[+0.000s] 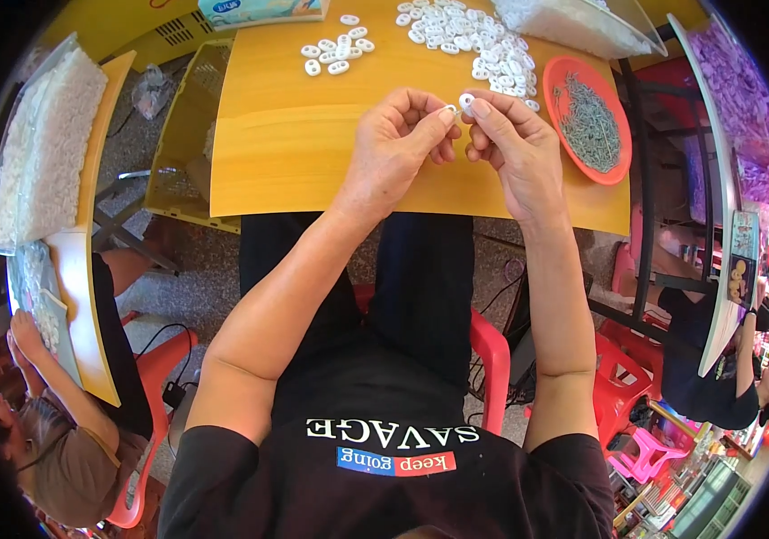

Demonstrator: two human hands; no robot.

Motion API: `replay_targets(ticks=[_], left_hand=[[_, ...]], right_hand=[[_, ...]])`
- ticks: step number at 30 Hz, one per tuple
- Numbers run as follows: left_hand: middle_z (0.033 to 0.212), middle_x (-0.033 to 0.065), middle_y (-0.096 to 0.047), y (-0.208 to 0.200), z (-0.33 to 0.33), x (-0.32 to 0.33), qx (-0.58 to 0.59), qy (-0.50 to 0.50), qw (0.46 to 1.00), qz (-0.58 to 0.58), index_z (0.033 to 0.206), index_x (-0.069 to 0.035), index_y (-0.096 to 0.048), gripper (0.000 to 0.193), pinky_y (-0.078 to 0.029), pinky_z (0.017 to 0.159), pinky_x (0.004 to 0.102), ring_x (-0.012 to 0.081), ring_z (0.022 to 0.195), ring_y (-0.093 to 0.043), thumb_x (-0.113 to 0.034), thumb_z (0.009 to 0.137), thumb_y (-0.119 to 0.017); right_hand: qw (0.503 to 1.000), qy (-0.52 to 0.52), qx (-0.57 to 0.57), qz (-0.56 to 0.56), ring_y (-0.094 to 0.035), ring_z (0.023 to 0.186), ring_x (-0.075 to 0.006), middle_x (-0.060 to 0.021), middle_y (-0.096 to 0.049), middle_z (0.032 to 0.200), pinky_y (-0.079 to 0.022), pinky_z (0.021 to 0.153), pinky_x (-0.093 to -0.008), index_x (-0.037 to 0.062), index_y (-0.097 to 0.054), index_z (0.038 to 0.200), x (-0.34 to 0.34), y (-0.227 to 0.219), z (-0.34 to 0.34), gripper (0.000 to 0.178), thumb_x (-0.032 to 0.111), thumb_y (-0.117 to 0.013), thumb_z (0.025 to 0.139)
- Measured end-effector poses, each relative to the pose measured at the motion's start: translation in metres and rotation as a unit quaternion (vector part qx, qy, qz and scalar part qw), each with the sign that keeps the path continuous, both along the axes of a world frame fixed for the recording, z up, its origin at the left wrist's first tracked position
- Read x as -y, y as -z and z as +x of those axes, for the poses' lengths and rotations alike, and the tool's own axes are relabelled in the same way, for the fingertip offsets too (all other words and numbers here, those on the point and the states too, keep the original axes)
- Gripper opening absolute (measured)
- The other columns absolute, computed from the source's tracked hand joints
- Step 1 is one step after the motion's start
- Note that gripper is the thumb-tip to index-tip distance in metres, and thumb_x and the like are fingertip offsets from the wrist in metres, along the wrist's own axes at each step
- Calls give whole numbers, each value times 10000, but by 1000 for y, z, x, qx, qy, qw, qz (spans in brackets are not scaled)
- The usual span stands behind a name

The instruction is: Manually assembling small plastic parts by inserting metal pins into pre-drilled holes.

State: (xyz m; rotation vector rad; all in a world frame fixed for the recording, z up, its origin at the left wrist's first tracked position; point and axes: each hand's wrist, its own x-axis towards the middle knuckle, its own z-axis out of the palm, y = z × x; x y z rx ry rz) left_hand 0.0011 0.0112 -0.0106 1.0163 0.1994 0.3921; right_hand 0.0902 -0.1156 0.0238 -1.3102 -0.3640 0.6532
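Over the near part of the yellow table (286, 162), my two hands meet with their fingertips almost touching. My right hand (524, 148) pinches a white oval plastic piece (466, 101) with a hole in it between thumb and forefinger. Thumb and forefinger of my left hand (393, 144) are closed on a small white piece (450, 109), mostly covered by the fingertips. Something thin seems to lie between the two pieces, too small to make out. Farther back lie a large heap of white oval pieces (483, 45) and a smaller group (340, 52) to its left.
An orange-red oval dish (620, 166) of thin grey metal pieces (589, 124) sits at the table's right edge. Behind are a clear tub of white parts (573, 20) and a tissue pack (259, 9). A yellow crate (178, 153) stands left. People work at both sides.
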Motion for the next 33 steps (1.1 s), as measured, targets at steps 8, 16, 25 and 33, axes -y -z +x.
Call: replay_targets(ticks=[8, 16, 25, 33], left_hand=[[803, 69, -641, 0, 1, 0, -1, 1, 1000, 2, 954, 12, -566, 134, -478, 603, 230, 98, 661, -593, -115, 931, -603], [799, 66, -638, -1, 0, 1, -4, -5, 1000, 12, 951, 14, -570, 141, -479, 607, 232, 99, 663, -593, -118, 926, -615], [790, 79, -643, -2, 1, 1, -3, -17, 1000, 6, 935, 24, -582, 147, -484, 608, 236, 109, 664, -603, -117, 928, -622], [793, 94, -660, 1, 1, 0, 3, -11, 1000, -7, 931, 27, -592, 141, -497, 610, 239, 122, 661, -620, -111, 926, -623]], right_hand=[[996, 23, 78, -22, -543, 652, -52, -33, -645, 864, -484, 594, -210, -32, -656, 1065, 1, -4, 0, 226, 132, -657, 909], [980, 35, 183, -67, -553, 648, -53, -28, -649, 829, -472, 587, -199, -39, -656, 1064, 0, -7, -6, 214, 108, -650, 909], [970, 72, 222, -69, -558, 668, -51, -28, -656, 864, -468, 607, -192, -37, -645, 1082, -6, -2, -15, 211, 83, -650, 908], [944, 85, 303, -95, -556, 702, -50, -31, -666, 900, -459, 626, -185, -28, -654, 1079, -7, 7, -17, 200, 86, -646, 915]])
